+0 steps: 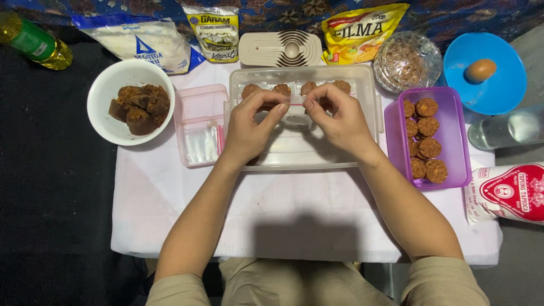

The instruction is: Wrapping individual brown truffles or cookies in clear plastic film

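My left hand (249,124) and my right hand (340,122) meet over a clear plastic tray (362,85). Their fingertips pinch the top edge of a small clear zip bag (294,116) held between them. Along the tray's far side lies a row of brown balls (309,88) wrapped in clear bags. A purple box (459,141) of brown crumbed balls (426,127) stands just right of my right hand. Left of my left hand, a pink box (195,102) holds a stack of empty small bags (201,144).
A white bowl (105,90) of dark brown chunks sits at the left. At the back are a green-labelled oil bottle (34,42), several food packets, a beige lid (280,49), a glass bowl (407,61) and a blue plate (504,85) with an egg (480,70). A clear bottle (504,129) and a white-and-red packet (507,192) lie at the right.
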